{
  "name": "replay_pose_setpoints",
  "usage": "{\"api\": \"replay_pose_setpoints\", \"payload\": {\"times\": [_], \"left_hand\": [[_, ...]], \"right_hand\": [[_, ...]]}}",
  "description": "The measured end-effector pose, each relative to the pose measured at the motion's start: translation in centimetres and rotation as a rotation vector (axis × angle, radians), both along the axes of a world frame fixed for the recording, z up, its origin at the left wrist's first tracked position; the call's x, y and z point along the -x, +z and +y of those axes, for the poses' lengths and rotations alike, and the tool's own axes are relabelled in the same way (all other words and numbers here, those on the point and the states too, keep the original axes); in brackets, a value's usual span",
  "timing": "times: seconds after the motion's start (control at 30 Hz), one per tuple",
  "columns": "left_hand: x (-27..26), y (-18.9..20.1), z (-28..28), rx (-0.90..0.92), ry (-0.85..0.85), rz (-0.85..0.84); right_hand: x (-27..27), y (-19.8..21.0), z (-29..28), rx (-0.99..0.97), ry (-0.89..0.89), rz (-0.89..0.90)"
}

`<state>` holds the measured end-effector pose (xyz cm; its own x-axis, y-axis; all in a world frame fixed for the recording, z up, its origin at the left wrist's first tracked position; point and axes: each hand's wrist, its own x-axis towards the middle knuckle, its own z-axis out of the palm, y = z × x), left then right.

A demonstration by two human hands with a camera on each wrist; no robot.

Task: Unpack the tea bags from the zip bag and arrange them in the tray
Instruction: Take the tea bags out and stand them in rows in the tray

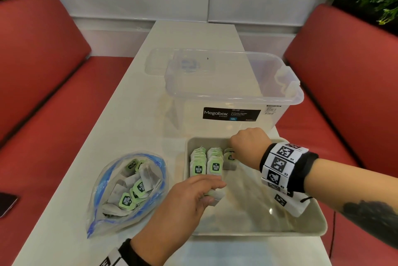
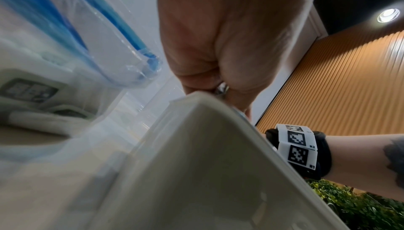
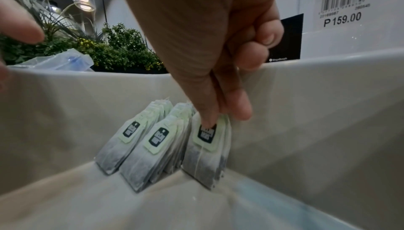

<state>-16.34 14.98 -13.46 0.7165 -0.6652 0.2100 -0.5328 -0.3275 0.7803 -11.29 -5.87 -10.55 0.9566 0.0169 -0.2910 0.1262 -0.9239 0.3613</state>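
While pinched by the right hand [image 3: 218, 81], a tea bag [image 3: 207, 150] stands in the tray [image 3: 328, 113].

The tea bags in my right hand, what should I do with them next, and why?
Probably let go: the right hand pinches tea bags already standing on the tray floor beside two upright rows. Then take the tea bags the left hand holds.

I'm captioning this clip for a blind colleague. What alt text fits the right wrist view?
The right hand pinches a small stack of green-tagged paper tea bags, standing it beside two leaning rows of tea bags against the far wall of a pale grey plastic tray. A price sticker shows behind.
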Motion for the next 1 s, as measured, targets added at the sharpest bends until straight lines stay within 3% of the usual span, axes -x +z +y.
{"api": "replay_pose_setpoints", "payload": {"times": [0.23,0.4,0.53,0.7,0.87,1.0], "left_hand": [[0.4,0.8,0.0,-0.029,0.047,0.117],[0.1,1.5,-0.2,0.018,0.155,0.234],[-0.7,1.9,-0.2,0.058,0.275,0.254],[-1.1,2.2,-0.4,0.095,0.337,0.299],[-0.9,2.3,-0.6,0.134,0.361,0.309],[-0.9,2.0,0.0,0.176,0.386,0.303]], "right_hand": [[0.0,0.1,0.0,-0.011,-0.008,-0.036],[0.4,1.3,-0.2,-0.138,-0.018,-0.093],[1.8,2.9,0.4,-0.508,-0.006,-0.118],[4.1,3.5,2.2,-1.091,-0.04,0.143],[4.6,2.2,1.9,-1.241,-0.148,0.122],[4.6,2.5,0.9,-1.402,-0.241,-0.022]]}}
